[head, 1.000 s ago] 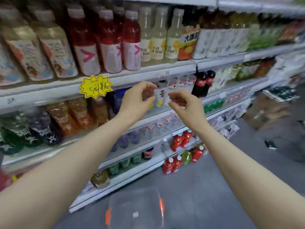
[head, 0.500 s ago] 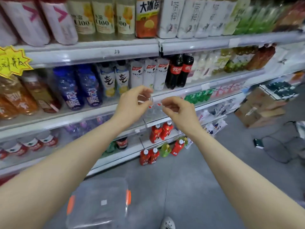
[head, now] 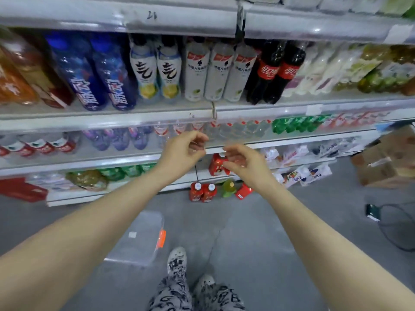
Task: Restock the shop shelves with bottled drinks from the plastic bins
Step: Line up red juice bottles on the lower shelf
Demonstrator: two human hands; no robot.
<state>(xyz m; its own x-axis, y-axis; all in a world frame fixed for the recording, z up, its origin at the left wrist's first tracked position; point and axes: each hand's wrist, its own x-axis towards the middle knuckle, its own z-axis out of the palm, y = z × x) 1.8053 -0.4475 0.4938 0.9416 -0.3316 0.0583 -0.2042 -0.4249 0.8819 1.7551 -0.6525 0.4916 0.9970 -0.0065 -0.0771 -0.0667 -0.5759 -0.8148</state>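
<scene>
Done: we judge most of the job finished. The shelves point(head: 112, 118) are packed row on row, from the blue bottles point(head: 96, 70) at 11 o'clock of the hands to the cola bottles point(head: 276, 72) at 1 o'clock.
Bin: the plastic bin point(head: 139, 239) sits on the floor at 6 o'clock of the left hand, just beside our shoe point(head: 177, 260). We can make out no bottle through its clear walls (glare hides some of it).
Left: a small group remains on the floor at 6 o'clock of the gap between the hands, close against the bottom shelf. It is a pair of red bottles point(head: 203, 192), a green bottle point(head: 228, 187) and a red carton-like item point(head: 243, 190).
Task's thing, place: these floor drinks are well below both hands and apart from the bin.
Axis: the red pair stands upright with its long axis vertical and its white caps pointing up at us. The green bottle also looks upright. The red item at their 3 o'clock leans, but we cannot tell which way its top points.
Left hand point(head: 183, 152): thumb and fingers are curled together in front of the water-bottle row. We cannot tell whether they pinch something thin and clear or nothing at all.
Right hand point(head: 243, 163): palm turned up, fingers loosely curled, and we see nothing in it.
Next, as we judge: reach down to 6 o'clock for the floor bottles and find them a gap.
</scene>
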